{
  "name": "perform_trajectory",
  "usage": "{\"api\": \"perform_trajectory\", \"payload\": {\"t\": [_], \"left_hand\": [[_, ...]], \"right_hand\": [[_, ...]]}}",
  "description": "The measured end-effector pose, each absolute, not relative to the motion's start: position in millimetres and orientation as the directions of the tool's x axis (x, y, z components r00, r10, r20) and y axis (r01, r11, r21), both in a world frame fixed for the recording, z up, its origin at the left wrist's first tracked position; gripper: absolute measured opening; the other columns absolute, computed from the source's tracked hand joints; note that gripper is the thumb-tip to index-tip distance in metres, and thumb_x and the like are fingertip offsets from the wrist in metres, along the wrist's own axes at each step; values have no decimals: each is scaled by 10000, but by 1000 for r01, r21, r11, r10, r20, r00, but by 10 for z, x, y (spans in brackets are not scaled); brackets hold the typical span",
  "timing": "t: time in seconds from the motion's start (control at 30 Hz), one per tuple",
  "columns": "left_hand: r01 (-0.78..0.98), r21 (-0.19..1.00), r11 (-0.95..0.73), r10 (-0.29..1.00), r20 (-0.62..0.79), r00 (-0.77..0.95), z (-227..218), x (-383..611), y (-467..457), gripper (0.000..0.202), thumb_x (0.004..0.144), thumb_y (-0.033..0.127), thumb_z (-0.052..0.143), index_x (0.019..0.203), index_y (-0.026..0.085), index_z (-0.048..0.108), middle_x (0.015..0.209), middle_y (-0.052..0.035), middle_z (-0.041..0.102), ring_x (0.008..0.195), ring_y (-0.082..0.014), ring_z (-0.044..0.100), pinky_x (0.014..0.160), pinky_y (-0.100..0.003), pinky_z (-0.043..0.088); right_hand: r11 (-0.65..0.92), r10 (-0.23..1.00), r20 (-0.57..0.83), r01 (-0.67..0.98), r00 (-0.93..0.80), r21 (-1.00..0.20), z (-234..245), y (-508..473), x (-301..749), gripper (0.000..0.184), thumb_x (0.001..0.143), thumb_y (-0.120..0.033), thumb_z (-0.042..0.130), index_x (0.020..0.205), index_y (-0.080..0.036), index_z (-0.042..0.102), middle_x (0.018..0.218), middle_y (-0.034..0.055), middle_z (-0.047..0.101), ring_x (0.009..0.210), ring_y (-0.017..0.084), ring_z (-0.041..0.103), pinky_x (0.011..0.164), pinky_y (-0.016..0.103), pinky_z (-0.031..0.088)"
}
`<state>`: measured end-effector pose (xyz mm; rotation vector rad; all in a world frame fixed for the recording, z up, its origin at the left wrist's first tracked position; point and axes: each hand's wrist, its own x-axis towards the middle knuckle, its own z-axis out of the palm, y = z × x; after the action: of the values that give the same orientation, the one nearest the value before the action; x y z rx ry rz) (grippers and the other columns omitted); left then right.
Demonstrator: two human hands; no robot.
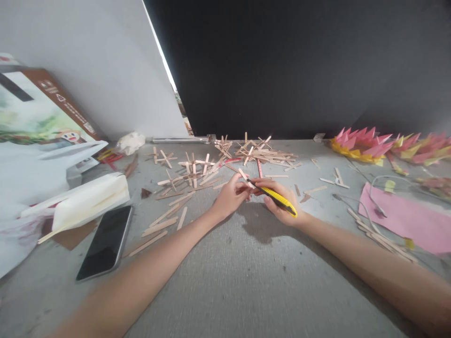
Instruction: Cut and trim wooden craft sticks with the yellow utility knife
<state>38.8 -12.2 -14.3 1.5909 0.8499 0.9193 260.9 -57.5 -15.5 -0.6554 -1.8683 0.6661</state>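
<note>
Smartphone (104, 241) lies face up on the grey table (211, 291), left of the yellow cutter (278, 197) and nearer than it. Narrow sticks (387, 241) lie right of the cutter, along the edge of a pink sheet (416, 225) crossed by a cable (379, 210). Loose sticks (160, 225) are scattered left of the cutter. The right hand (286, 190) has its fingers wrapped around the cutter's handle. Just left of the cutter, the left hand (230, 197) pinches a wooden stick (242, 173) at the cutter's tip; whether blade and stick touch is too small to tell. Beyond the cutter, to its left, stand crossed sticks (194, 173); beyond it, to its right, sit folded paper flowers (362, 143). A black panel (299, 65) rises behind.
</note>
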Motion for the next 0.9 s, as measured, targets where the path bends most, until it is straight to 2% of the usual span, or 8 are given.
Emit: {"api": "perform_trajectory", "payload": {"t": [0.27, 0.37, 0.53, 0.7, 0.8, 0.9], "left_hand": [[66, 985, -158, 905, 118, 409, -105, 396, -135, 566, 905, 666, 773, 1136, 244, 475, 826, -10, 769, 642, -167, 708, 658, -278, 550], [100, 975, -198, 915, 148, 375, -102, 393, -137, 558, 908, 693, 750, 1107, 245, 482, 814, -5, 756, 633, -163, 700, 645, -270, 538], [185, 944, -274, 932, 212, 295, -65, 386, -166, 432, 974, 602, 700, 1161, 239, 557, 798, 4, 722, 687, -176, 717, 698, -284, 551], [345, 854, -389, 919, 332, 214, -69, 376, -185, 364, 1026, 474, 633, 1283, 218, 666, 787, 0, 715, 684, -172, 655, 706, -290, 508], [446, 789, -424, 906, 374, 199, -77, 377, -191, 326, 1041, 426, 592, 1243, 203, 718, 810, -5, 728, 671, -157, 607, 700, -282, 477], [481, 772, -416, 909, 376, 182, -79, 386, -195, 298, 1039, 426, 587, 1134, 194, 748, 806, -11, 730, 664, -152, 589, 684, -276, 465]], "right_hand": [[765, 638, 645, 246, -422, -596, -143, -559, 2620, 366, 1126, -340, 529, 1481, -288, 602, 1548, 158, 623, 1281, 282, 719, 1081, 493, 624], [776, 630, 663, 310, -404, -549, -124, -562, 2614, 352, 1112, -327, 550, 1446, -289, 654, 1474, 163, 625, 1170, 268, 740, 1008, 470, 647], [764, 638, 692, 396, -339, -510, -117, -556, 2595, 368, 1087, -312, 598, 1442, -270, 685, 1141, 120, 701, 981, 245, 724, 882, 420, 650], [753, 652, 684, 384, -328, -534, -104, -580, 2571, 377, 1097, -269, 573, 1464, -262, 662, 1045, 91, 745, 825, 205, 715, 791, 360, 635], [744, 660, 691, 385, -296, -546, -87, -601, 2563, 349, 1096, -251, 566, 1425, -243, 681, 984, 75, 741, 757, 184, 696, 733, 330, 615], [728, 675, 685, 395, -272, -560, -77, -610, 2558, 333, 1094, -247, 564, 1404, -235, 688, 975, 69, 743, 741, 175, 689, 716, 314, 604]]}}
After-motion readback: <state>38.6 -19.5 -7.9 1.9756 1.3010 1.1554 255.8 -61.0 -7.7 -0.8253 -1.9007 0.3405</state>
